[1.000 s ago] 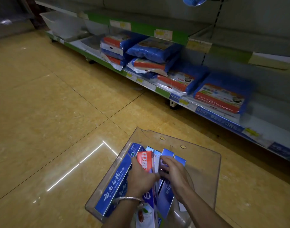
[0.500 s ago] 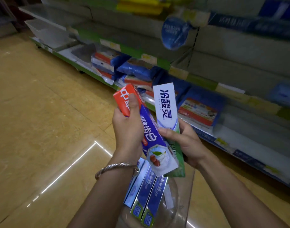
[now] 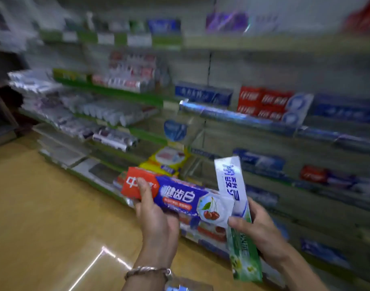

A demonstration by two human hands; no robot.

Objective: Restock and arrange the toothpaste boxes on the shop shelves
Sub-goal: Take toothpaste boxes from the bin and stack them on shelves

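My left hand (image 3: pixel 156 219) grips a red and blue toothpaste box (image 3: pixel 177 195) with a cherry picture, held nearly level at chest height. My right hand (image 3: pixel 261 232) holds a white and green toothpaste box (image 3: pixel 236 206) upright, just right of the first box and touching it. Both boxes hang in front of the shop shelves (image 3: pixel 242 120). Red toothpaste boxes (image 3: pixel 270 103) and blue toothpaste boxes (image 3: pixel 203 94) lie on a middle shelf to the upper right. The view is blurred by motion.
Yellow packs (image 3: pixel 167 159) lie on a lower shelf behind the held boxes. Rows of silvery packs (image 3: pixel 100 114) fill the left shelves. A tan tiled floor (image 3: pixel 43 217) spreads to the left. A sliver of the clear bin (image 3: pixel 186 287) shows at the bottom edge.
The view has swung up from the floor bin to the shelves. Both hands lifted the two boxes out of the bin, and the red and blue box has tipped from upright to nearly level.
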